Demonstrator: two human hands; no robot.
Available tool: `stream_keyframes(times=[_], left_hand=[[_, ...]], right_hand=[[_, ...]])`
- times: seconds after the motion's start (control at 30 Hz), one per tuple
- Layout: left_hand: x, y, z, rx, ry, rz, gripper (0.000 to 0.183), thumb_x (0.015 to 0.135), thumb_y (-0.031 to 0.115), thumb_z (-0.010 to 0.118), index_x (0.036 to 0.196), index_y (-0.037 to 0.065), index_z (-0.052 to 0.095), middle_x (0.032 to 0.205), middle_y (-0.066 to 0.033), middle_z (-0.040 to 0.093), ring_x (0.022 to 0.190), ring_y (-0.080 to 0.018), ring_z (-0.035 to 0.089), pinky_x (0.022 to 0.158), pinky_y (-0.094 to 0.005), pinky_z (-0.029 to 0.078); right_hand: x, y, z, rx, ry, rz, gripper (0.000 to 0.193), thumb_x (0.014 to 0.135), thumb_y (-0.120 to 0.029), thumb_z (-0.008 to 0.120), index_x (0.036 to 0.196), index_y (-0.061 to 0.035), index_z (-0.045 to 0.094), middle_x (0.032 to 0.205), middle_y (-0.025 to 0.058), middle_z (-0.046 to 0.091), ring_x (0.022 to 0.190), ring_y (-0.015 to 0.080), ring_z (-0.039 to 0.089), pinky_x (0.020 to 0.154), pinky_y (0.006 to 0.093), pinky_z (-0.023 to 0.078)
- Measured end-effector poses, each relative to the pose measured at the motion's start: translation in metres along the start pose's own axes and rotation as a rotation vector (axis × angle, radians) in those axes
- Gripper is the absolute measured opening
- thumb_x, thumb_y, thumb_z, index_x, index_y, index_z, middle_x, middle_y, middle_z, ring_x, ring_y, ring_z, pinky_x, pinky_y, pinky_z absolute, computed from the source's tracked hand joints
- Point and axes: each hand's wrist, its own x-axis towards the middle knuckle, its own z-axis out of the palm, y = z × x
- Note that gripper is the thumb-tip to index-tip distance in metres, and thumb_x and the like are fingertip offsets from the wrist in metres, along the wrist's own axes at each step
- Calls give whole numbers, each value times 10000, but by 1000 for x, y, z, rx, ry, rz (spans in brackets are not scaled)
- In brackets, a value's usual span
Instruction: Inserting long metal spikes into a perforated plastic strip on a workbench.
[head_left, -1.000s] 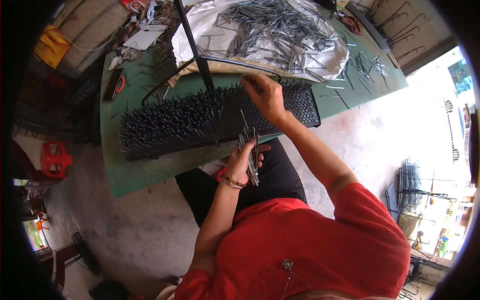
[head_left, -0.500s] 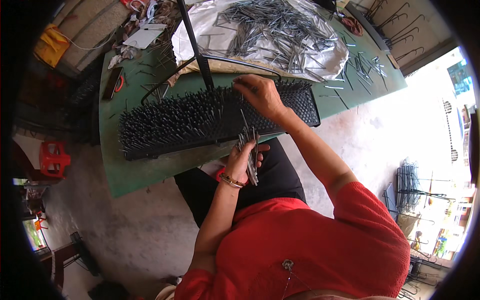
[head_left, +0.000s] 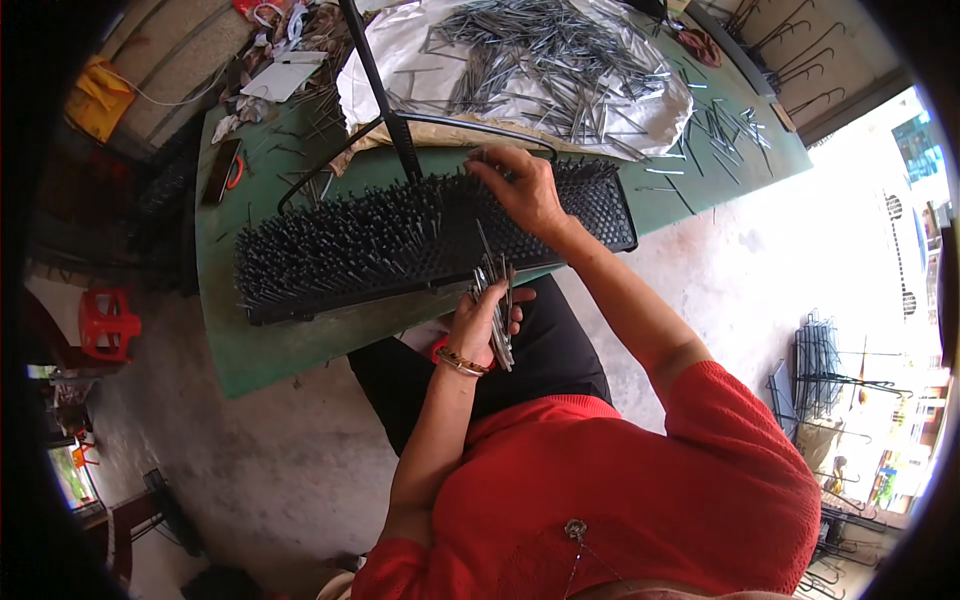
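Note:
My left hand [head_left: 478,325] is closed around a loose bundle of thin grey metal rods [head_left: 501,335], just below the near edge of a long black perforated rack [head_left: 500,240]. One rod pokes up out of the bundle toward the rack. Many dark rods [head_left: 340,240] stand packed in the rack's left part, with more along its far edge. Over the rack's far edge, right of its middle, my right hand [head_left: 522,190] has its fingers drawn together. Whatever is between those fingertips, if anything, cannot be made out.
The rack lies on a green table [head_left: 290,355]. Behind it, a large heap of metal rods [head_left: 560,65] covers a white sack [head_left: 420,85]. A black metal frame [head_left: 399,130] rises beside the rack. Scissors with red handles [head_left: 236,172] and a phone-like dark object [head_left: 220,170] lie left.
The whole view has shifted very slightly. Both hands keep nearly the same places at the rack, and the left still holds its bundle of rods.

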Motion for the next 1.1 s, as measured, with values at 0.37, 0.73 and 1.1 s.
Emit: stream_keyframes(times=[0.37, 0.73, 1.1], left_hand=[[1, -1, -2, 9, -3, -6, 280, 910, 257, 548, 1126, 85, 598, 897, -106, 675, 611, -81, 557, 496, -213, 452], [2, -1, -4, 3, -20, -5, 280, 910, 245, 552, 1135, 82, 587, 898, -109, 674, 606, -83, 558, 488, -212, 451], [0, -2, -4, 24, -56, 35, 224, 915, 260, 551, 1065, 97, 588, 860, -96, 677, 582, -78, 561, 478, -209, 461]], right_hand=[[-1, -12, -3, -38, -72, 4, 262, 788, -99, 690, 1048, -92, 653, 885, 65, 677, 846, 229, 614, 767, 328, 474], [-4, -5, -1, -104, -97, -200, 189, 781, -105, 685, 965, -80, 649, 896, 72, 667, 816, 247, 616, 791, 343, 448], [-3, -3, -1, -178, -67, -172, 221, 781, -114, 681, 995, -68, 652, 933, 82, 651, 834, 257, 610, 782, 348, 441]])
